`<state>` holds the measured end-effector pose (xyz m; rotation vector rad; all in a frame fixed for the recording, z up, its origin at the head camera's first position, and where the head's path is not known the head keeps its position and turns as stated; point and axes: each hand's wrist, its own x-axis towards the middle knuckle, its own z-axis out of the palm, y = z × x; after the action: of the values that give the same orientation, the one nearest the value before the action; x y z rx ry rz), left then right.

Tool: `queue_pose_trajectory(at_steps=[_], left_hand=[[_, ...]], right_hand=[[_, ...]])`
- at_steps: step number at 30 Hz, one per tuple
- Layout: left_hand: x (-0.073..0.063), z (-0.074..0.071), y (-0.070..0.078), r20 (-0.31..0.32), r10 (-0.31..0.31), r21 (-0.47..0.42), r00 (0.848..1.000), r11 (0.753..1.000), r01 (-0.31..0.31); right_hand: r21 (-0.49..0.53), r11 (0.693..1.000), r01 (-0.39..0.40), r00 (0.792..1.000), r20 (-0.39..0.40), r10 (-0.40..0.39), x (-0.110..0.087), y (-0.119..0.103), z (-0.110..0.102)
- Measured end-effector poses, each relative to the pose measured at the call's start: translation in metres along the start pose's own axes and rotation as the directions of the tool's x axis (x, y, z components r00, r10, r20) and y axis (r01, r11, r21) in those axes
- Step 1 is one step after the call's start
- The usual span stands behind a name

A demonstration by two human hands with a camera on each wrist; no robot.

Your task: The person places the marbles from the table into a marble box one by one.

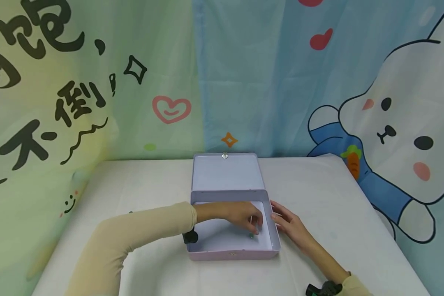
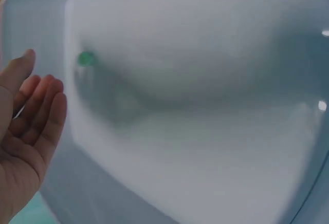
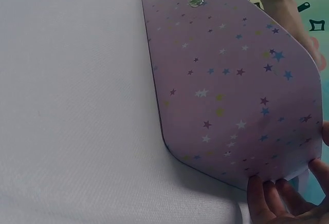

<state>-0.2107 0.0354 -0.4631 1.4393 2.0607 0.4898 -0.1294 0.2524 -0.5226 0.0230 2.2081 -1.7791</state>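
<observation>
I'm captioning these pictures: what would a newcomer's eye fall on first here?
Most likely the large white cartoon animal in blue on the pastel cloth backdrop, at the head view's right. Next, the open lilac rectangular box on the white-covered table, with the left hand inside and the right hand at its right wall. The left wrist view shows a small green object in the box.

I wear plain cream cloth sleeves [image 1: 148, 226]. My pink rectangular box [image 3: 231, 95] has blue, white, yellow and purple stars outside, pale lavender inside. The small round thing [image 2: 86, 58] near right inside is green. The far cloth backdrop [image 1: 240, 82] runs yellow-green left, blue right.
</observation>
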Motion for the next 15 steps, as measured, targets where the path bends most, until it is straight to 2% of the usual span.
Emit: queue_pose_trajectory(at_steps=[2,5,8,11,15], left_hand=[[-0.006,-0.007,-0.002,-0.036,0.011,-0.047,0.999,0.999,-0.013],[-0.020,-0.021,-0.008,-0.126,0.025,-0.088,0.992,0.996,-0.036],[-0.042,-0.035,-0.019,-0.256,0.017,-0.101,0.967,0.994,-0.044],[-0.070,-0.051,-0.028,-0.385,-0.037,-0.128,0.922,0.992,-0.013],[-0.111,-0.070,-0.040,-0.532,-0.145,-0.230,0.834,0.973,0.023]], right_hand=[[-0.003,1.000,-0.007,1.000,0.001,0.007,0.000,-0.001,-0.001],[-0.005,1.000,-0.014,1.000,-0.001,0.014,0.001,-0.001,0.001],[-0.018,1.000,-0.019,1.000,-0.005,0.019,0.001,-0.001,0.003],[-0.030,0.999,-0.018,1.000,-0.011,0.018,0.001,-0.001,0.003],[-0.046,0.999,-0.018,1.000,-0.027,0.016,0.001,0.000,0.001]])
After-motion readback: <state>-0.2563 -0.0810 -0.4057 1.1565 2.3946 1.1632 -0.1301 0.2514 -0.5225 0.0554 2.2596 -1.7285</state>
